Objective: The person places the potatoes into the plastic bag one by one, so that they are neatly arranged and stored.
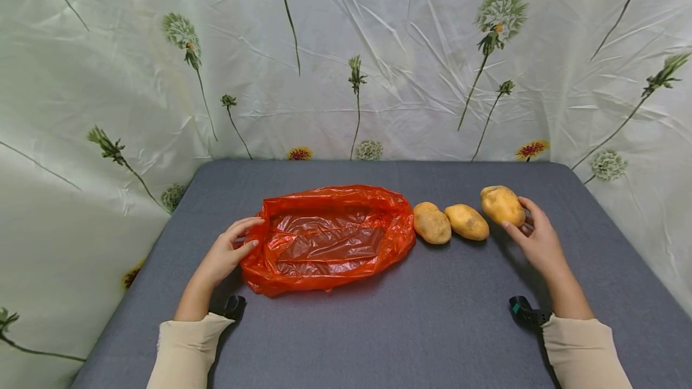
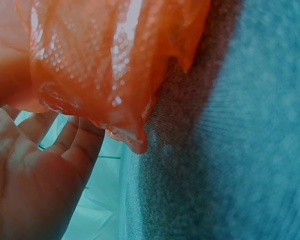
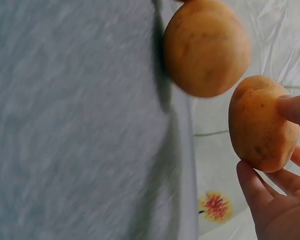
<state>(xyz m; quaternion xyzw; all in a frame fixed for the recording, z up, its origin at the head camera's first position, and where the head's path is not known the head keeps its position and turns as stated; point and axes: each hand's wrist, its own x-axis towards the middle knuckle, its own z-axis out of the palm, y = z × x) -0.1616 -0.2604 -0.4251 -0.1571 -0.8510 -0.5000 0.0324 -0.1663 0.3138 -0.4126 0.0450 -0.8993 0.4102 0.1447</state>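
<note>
A red plastic bag [image 1: 330, 275] lies on the grey table with its wide mouth spread upward. At its left end is my left hand [image 1: 229, 251], thumb and fingers parted at the rim; in the left wrist view the fingers [image 2: 65, 140] extend loosely behind the bag's edge [image 2: 90, 75]. My right hand [image 1: 537, 239] holds a potato [image 1: 501, 205] between thumb and fingers. That potato [image 3: 260, 125] is raised over the table in the right wrist view. Two other potatoes rest in a row right of the bag, one [image 1: 432, 224] by its rim, the other [image 1: 467, 222] beside it.
The grey table [image 1: 378, 329] reaches to a pale, flower-patterned curtain [image 1: 324, 95] behind it and at both sides. Dark bands with small devices are worn at the left wrist [image 1: 232, 307] and the right wrist [image 1: 527, 311].
</note>
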